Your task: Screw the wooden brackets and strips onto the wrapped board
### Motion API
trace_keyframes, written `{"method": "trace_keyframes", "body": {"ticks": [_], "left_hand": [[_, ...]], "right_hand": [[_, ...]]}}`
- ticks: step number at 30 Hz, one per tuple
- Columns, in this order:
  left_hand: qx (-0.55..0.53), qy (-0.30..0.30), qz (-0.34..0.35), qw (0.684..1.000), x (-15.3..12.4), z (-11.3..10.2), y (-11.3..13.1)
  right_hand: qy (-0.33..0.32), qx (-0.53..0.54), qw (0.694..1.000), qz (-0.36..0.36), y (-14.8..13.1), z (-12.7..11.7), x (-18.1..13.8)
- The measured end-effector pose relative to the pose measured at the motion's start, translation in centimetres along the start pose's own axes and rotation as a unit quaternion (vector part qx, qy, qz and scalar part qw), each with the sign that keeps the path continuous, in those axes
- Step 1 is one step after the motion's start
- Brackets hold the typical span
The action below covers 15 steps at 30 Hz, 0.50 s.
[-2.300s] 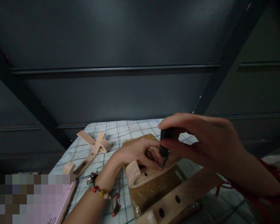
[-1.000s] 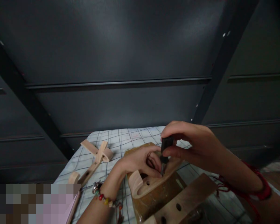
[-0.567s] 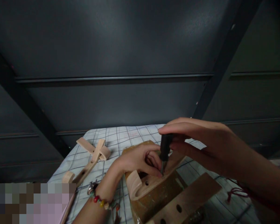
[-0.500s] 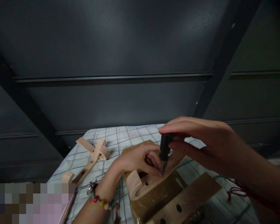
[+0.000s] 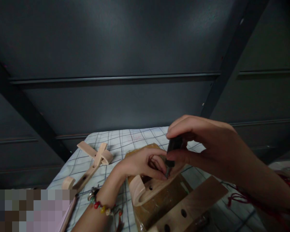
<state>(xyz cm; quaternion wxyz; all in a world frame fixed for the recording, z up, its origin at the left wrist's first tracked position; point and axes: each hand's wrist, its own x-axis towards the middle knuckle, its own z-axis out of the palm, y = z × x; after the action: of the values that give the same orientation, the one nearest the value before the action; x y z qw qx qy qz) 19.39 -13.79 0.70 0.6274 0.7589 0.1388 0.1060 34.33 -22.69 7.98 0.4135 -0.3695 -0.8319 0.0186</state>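
Observation:
My right hand (image 5: 200,141) grips the black handle of a screwdriver (image 5: 174,146), whose metal shaft points down at a pale wooden hook piece (image 5: 157,190). The tip meets the wood right beside my left fingertips. My left hand (image 5: 145,162) is closed, thumb and fingers pinched close around the shaft's tip; whatever sits between them is too small to make out. The wooden piece has a curled end at the left and a dark hole. Under it lies a block wrapped in brown tape (image 5: 164,206).
Another wooden strip with dark holes (image 5: 195,203) lies at the front right. Crossed wooden hook pieces (image 5: 96,158) rest at the left on the checked cloth (image 5: 125,138). Dark metal panels (image 5: 120,103) stand behind the table. A pixelated patch covers the lower left.
My right hand has turned a little, and the screwdriver handle now leans further to the right. My left hand stays on the wood. The whole view has shifted slightly.

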Motion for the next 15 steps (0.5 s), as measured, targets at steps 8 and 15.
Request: {"method": "trace_keyframes", "body": {"ticks": [8, 15], "left_hand": [[-0.030, -0.008, -0.021, 0.999, -0.1, 0.2, -0.2], [-0.046, 0.006, -0.020, 0.999, 0.1, 0.3, -1.4]], "right_hand": [[-0.012, -0.059, 0.998, -0.024, 0.4, -0.1, 0.0], [-0.018, -0.091, 0.994, -0.058, 1.0, -0.3, -0.2]]}}
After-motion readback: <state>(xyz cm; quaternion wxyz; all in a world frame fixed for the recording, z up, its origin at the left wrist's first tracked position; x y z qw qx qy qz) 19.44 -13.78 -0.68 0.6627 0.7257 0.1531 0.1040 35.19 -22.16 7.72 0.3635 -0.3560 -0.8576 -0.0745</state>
